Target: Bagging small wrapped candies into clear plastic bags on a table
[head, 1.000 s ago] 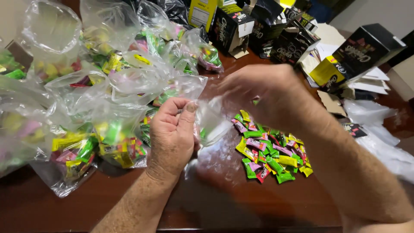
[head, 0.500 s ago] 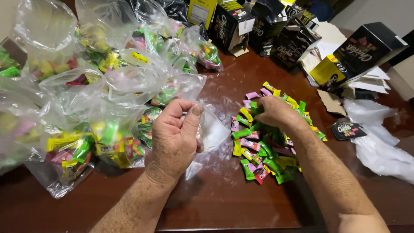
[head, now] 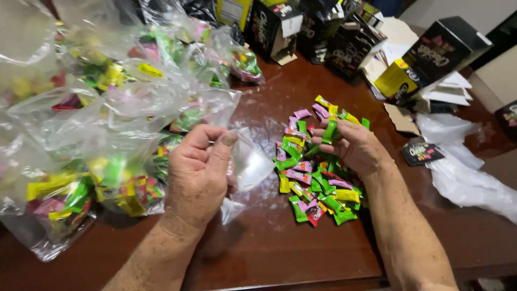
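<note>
Left hand, centre frame: fingers curled, thumb up, pinching a small empty clear plastic bag by its edge. Bag hangs to the right of the hand, its lower end touching the bench.

Right hand, right of centre: fingers closed around a green-wrapped candy, pinched between thumb and fingertips. Hand sits on top of the candy pile, palm side touching it.

Candy pile: loose wrapped pieces in green, pink, yellow, a few red, spread on the dark wood bench between the two hands and under the right one. Bag mouth is just beside the pile's left edge; can't tell if they touch.

Left half of frame: heap of filled clear bags holding the same mixed candies, stacked up to the upper left corner, just behind and beside the left hand.

Top centre to upper right: black and yellow cartons, several open, standing or tipped. Flattened white card pieces beside them. Right edge: crumpled clear plastic sheet on the bench, well apart from the right hand.
</note>
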